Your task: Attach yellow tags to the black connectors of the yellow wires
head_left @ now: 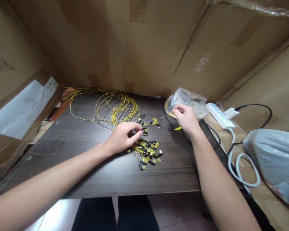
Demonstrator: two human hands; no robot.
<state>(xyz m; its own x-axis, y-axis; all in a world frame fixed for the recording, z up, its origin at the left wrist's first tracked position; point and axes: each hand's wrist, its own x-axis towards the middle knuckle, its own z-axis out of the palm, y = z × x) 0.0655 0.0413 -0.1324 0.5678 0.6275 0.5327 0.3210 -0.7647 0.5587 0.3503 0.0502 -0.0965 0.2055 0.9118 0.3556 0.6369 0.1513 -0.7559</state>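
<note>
Left hand [121,137] rests on the dark surface [86,166], fingers pinched on 1 black connector [144,128] at the end of the yellow cables [115,109]. More connector ends [148,154] lie heaped just beside it. Right hand [186,119] is at the clear bag [188,101], fingertips narrowed on its edge. A white power strip [219,115] lies near the bag.
</note>
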